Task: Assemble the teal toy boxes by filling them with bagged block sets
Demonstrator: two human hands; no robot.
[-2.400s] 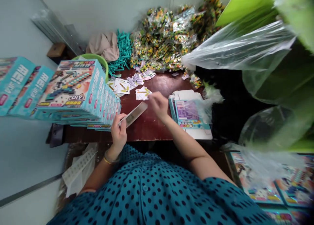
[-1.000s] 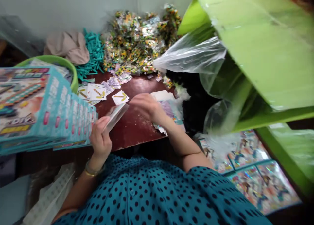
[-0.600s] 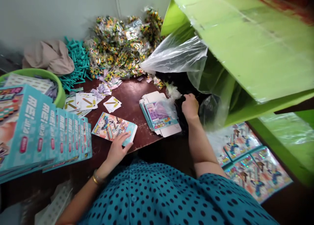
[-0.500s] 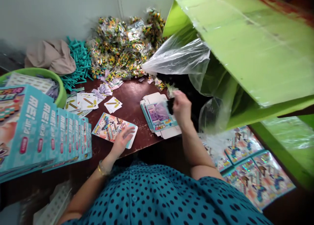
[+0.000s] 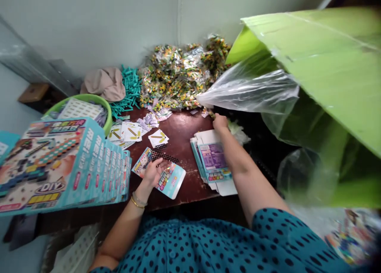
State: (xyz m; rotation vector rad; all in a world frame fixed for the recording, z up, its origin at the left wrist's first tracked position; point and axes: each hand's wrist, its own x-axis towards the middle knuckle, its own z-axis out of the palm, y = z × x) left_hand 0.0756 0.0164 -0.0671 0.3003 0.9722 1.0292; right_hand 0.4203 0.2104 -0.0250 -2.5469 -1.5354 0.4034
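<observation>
My left hand [image 5: 154,172] lies with its fingers spread on a flat printed teal box [image 5: 171,181] at the near edge of the brown table [image 5: 184,132]. Black perforated grid plates [image 5: 163,153] rest on that box, just past my fingertips. My right hand [image 5: 220,122] reaches across to the table's far right edge, at the mouth of a clear plastic bag [image 5: 253,91]. Its fingers are curled downward, and what they hold is hidden. Under my right forearm sits a stack of flat unfolded boxes [image 5: 212,161].
Finished teal boxes [image 5: 68,161] are stacked at the left, behind them a green basin [image 5: 108,114] with white plates. Printed cards [image 5: 131,132], teal pegs [image 5: 129,88], a beige cloth [image 5: 104,84] and a heap of small packets [image 5: 181,72] fill the back. A green carton [image 5: 321,62] looms at the right.
My right hand moved from above the flat box stack back to the bag's mouth. Black grid plates now lie on the flat box by my left hand. The view swung left.
</observation>
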